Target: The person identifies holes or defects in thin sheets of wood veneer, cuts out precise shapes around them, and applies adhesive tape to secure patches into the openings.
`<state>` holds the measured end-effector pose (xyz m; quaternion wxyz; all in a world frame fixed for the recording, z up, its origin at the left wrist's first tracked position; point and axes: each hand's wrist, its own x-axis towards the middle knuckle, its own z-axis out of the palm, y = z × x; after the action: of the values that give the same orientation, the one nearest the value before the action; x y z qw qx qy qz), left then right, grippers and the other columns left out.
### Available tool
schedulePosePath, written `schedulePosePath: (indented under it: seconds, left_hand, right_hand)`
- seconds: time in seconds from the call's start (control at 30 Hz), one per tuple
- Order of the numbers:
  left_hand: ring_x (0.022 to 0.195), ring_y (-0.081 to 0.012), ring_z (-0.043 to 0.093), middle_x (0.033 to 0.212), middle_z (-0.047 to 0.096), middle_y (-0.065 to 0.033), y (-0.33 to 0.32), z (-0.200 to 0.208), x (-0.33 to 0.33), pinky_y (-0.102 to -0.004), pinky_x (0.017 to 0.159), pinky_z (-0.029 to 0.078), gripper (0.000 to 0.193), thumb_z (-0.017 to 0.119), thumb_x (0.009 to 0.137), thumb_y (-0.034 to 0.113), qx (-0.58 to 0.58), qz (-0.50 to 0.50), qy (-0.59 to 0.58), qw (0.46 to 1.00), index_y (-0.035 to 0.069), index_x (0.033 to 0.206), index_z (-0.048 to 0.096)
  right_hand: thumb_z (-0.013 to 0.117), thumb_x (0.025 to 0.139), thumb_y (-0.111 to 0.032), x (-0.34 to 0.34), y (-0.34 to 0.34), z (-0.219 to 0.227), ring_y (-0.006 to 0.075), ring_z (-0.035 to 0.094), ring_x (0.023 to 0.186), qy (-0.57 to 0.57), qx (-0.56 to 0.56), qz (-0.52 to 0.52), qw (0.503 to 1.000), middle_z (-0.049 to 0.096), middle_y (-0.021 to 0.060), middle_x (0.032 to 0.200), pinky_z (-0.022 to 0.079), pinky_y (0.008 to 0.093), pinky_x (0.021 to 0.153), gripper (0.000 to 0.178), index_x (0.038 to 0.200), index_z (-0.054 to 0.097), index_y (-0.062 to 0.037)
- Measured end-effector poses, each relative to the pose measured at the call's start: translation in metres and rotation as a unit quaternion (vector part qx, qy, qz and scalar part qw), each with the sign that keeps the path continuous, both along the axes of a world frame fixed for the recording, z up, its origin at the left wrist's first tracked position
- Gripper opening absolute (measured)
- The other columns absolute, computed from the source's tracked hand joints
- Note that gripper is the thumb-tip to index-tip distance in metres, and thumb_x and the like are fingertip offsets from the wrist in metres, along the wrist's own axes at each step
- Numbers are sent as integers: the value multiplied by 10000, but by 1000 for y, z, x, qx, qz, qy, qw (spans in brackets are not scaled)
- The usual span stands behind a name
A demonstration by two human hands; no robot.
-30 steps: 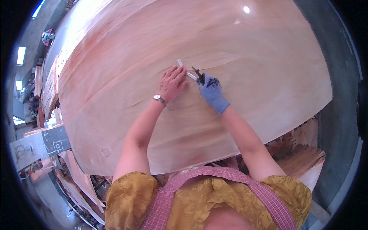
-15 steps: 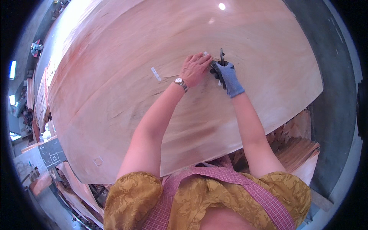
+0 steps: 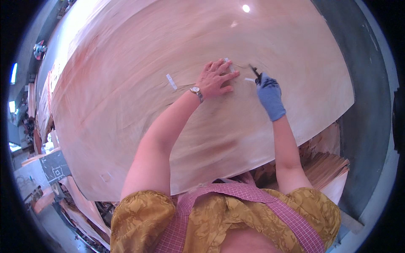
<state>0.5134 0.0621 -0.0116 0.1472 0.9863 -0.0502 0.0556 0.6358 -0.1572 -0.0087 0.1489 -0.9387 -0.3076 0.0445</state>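
Note:
My left hand (image 3: 216,79), bare and with a watch at the wrist, lies flat on a large wood veneer sheet (image 3: 202,139), its fingers spread. Under and beside its fingertips is a whitish tape strip (image 3: 228,62) stuck on the sheet. In my right hand (image 3: 269,95), gloved in blue with dark fingers, is a slim black hand tool (image 3: 255,71), its tip pointing up and left. What kind of tool it is I cannot make out. A short white strip (image 3: 249,79) shows just left of it. Another white tape strip (image 3: 171,82) sits left of my left hand.
Stacked veneer sheets (image 3: 325,168) show below the sheet's right edge. A dark grey surface (image 3: 371,126) runs along the right. At the lower left stands a dark panel with white markings (image 3: 56,172), with torn veneer pieces around it.
My right hand has moved right and toward me with the black tool, away from my left hand. My left hand's fingers have spread, and more of the tape strip shows.

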Motion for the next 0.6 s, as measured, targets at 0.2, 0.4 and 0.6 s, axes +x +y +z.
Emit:
schedulePosePath:
  seconds: [0.2, 0.4, 0.6]
  left_hand:
    - [1332, -328, 433, 1474, 475, -97, 46, 1, -22, -458, 1105, 342, 546, 609, 899, 152, -252, 316, -139, 904, 117, 1429, 481]
    - [1259, -301, 507, 1407, 545, -77, 46, -9, -60, -450, 1079, 371, 490, 605, 866, 101, 4, 237, -146, 961, 89, 1352, 551]
    - [1295, -272, 496, 1387, 575, -50, 38, -15, -45, -449, 1097, 347, 435, 626, 873, 220, 38, 180, -113, 976, 90, 1288, 612]
  right_hand:
    - [652, 947, -190, -14, 87, 29, 77, 572, 560, 479, 365, -39, 798, 676, 52, 725, 423, 226, 483, 163, 985, 673, -33]
    - [691, 906, -243, -37, 161, -7, 149, 615, 536, 483, 253, -47, 837, 689, 88, 703, 479, 286, 488, 222, 945, 682, -25]
    - [731, 863, -252, -1, 158, -64, 143, 612, 542, 30, 132, 139, 981, 684, 67, 681, 472, 293, 502, 229, 893, 675, -31]
